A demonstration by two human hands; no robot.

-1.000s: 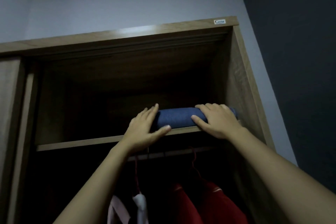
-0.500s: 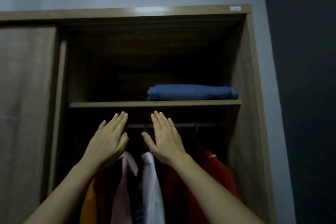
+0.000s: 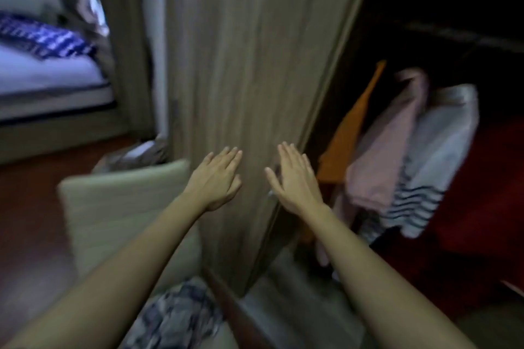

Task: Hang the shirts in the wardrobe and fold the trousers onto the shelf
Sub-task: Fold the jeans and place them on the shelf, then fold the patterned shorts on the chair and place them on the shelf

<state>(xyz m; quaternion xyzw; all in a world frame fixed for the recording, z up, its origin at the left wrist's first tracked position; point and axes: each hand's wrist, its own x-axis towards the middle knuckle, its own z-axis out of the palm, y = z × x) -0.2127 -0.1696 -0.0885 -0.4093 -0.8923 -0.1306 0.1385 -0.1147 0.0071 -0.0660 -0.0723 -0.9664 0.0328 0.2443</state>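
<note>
Both hands are stretched out flat and empty, palms down, fingers straight and close together. The left hand point(image 3: 217, 180) hovers in front of the wardrobe door point(image 3: 249, 65), a tall panel of pale brown wood grain with fine vertical streaks. The right hand point(image 3: 295, 181) hangs just beside it, over the door's right edge, where a small metal fitting point(image 3: 270, 193) shows under the thumb; the blur hides what it is.

To the right the wardrobe point(image 3: 425, 3) stands open and dark inside. Shirts hang there side by side: an orange one point(image 3: 348, 133) nearest the door, then a soft pink one point(image 3: 391, 144), then a white one with dark stripes along its hem point(image 3: 436, 167), and a deep red one point(image 3: 487, 193) at the far right. The trousers and their shelf cannot be made out.

Below the left forearm is a pale cushioned chair point(image 3: 113, 207) with ribbed stitching, and a crumpled grey patterned cloth point(image 3: 175, 317) lies on its seat. Further left, beyond the reddish wooden floor point(image 3: 28, 207), is a bed point(image 3: 48, 76) with a smooth white sheet and a blue and white patterned pillow point(image 3: 42, 37).
</note>
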